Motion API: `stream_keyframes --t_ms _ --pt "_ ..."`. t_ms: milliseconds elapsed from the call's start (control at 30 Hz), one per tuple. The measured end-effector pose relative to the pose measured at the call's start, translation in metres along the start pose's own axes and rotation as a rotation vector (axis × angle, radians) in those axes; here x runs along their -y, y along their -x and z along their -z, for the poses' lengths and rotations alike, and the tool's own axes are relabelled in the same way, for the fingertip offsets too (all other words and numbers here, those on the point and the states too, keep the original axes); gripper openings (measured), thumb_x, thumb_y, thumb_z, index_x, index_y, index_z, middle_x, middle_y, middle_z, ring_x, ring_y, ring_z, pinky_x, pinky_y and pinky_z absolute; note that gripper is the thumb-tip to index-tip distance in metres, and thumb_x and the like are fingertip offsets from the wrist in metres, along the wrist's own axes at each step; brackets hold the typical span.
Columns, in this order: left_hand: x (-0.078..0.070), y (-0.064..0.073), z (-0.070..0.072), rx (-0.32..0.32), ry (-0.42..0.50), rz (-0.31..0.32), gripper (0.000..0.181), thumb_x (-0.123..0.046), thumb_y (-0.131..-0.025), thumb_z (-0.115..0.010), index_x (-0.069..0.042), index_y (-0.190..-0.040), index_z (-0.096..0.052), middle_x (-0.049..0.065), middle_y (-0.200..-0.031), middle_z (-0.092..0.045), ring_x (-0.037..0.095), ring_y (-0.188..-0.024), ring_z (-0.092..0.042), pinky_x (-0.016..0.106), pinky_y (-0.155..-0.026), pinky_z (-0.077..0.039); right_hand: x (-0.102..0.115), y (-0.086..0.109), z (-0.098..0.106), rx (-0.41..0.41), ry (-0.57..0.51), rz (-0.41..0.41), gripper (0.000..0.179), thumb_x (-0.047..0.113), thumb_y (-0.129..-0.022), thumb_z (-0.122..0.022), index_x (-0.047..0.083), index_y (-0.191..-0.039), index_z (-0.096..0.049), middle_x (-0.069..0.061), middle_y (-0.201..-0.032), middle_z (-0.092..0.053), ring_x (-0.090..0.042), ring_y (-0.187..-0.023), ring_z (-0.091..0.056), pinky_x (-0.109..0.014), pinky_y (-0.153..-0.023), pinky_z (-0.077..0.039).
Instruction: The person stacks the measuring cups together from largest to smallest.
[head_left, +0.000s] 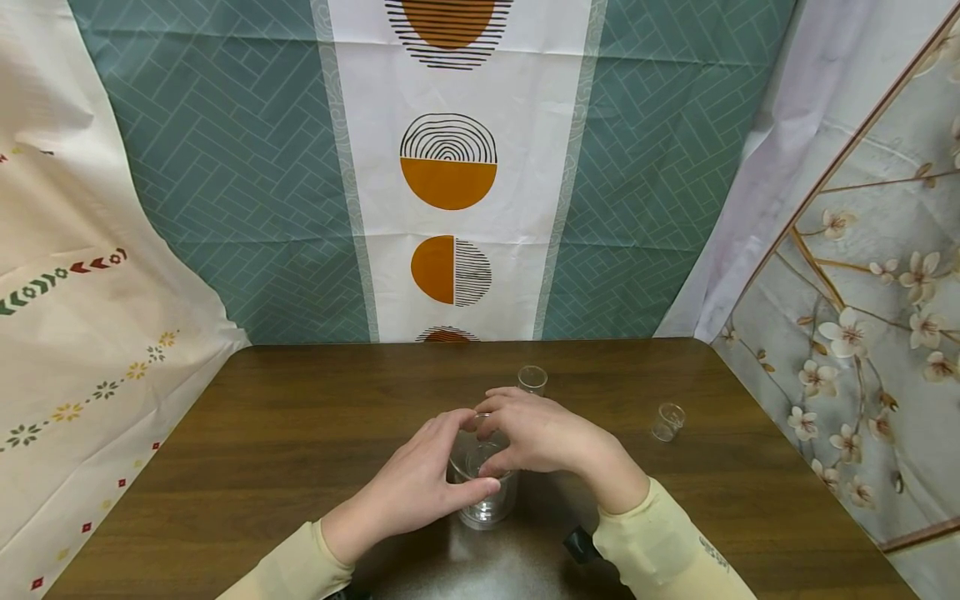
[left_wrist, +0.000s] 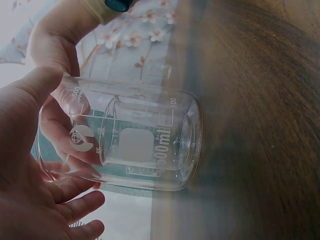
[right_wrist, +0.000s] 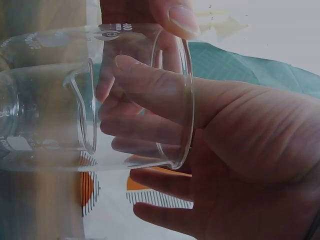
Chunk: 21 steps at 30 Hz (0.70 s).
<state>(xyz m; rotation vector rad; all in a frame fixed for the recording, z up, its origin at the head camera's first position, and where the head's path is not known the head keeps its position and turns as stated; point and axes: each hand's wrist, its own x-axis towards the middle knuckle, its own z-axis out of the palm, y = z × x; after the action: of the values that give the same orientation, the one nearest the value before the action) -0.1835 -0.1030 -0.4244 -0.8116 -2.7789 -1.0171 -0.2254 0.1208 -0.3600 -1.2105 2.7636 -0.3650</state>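
A clear glass 500 ml beaker (head_left: 487, 510) stands on the table in front of me, white markings on its side. Inside it sits a smaller glass beaker (right_wrist: 47, 107), its spouted rim well below the big one's. My left hand (head_left: 405, 492) holds the large beaker round its upper part, thumb on the near side and fingers on the far side. Over the mouth is my right hand (head_left: 543, 433); its thumb and some fingers reach down inside the large beaker. In the right wrist view those fingertips are just above the smaller beaker's rim, with nothing gripped between them.
Behind my right hand stands another small glass beaker (head_left: 532, 380), partly hidden. A further tiny beaker (head_left: 667, 422) is on the right side of the brown wooden table (head_left: 315, 425). Patterned cloths (head_left: 247, 167) hang behind and along both sides.
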Motion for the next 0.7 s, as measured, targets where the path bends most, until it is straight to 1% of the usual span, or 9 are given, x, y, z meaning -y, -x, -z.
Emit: stream_keyframes --t_ms 300,433,500,700 --pt "0.0 0.0 0.001 -0.008 0.007 -0.011 0.086 -0.075 -0.093 -0.075 -0.021 -0.156 -0.05 -0.008 -0.149 -0.057 0.016 -0.143 -0.051 0.052 -0.114 -0.05 -0.004 0.007 0.003 -0.041 -0.017 0.06 0.039 0.031 -0.094 -0.09 0.012 -0.127 -0.081 -0.003 -0.146 -0.068 -0.026 -0.144 -0.056 -0.048 -0.116 -0.049" --pt "0.0 0.0 0.001 -0.008 0.006 -0.012 0.086 -0.074 -0.093 -0.076 -0.022 -0.156 -0.05 -0.008 -0.149 -0.057 0.015 -0.143 -0.051 0.052 -0.114 -0.049 -0.007 0.008 0.005 -0.051 -0.016 0.084 0.039 0.031 -0.096 -0.088 0.014 -0.131 -0.08 -0.002 -0.147 -0.068 -0.026 -0.145 -0.055 -0.049 -0.117 -0.048" --pt "0.0 0.0 0.001 -0.011 0.007 -0.016 0.086 -0.073 -0.093 -0.077 -0.021 -0.156 -0.05 -0.007 -0.149 -0.057 0.016 -0.144 -0.052 0.052 -0.114 -0.049 -0.008 0.008 0.005 -0.055 -0.017 0.094 0.039 0.032 -0.097 -0.088 0.015 -0.132 -0.08 -0.002 -0.147 -0.068 -0.026 -0.145 -0.055 -0.05 -0.118 -0.047" --pt "-0.001 0.0 0.001 -0.006 0.006 -0.01 0.086 -0.073 -0.093 -0.077 -0.021 -0.156 -0.05 -0.007 -0.15 -0.057 0.017 -0.145 -0.051 0.053 -0.115 -0.049 -0.008 0.011 0.006 -0.059 -0.029 0.075 0.04 0.034 -0.097 -0.087 0.018 -0.133 -0.08 -0.002 -0.151 -0.066 -0.027 -0.148 -0.053 -0.051 -0.12 -0.045"
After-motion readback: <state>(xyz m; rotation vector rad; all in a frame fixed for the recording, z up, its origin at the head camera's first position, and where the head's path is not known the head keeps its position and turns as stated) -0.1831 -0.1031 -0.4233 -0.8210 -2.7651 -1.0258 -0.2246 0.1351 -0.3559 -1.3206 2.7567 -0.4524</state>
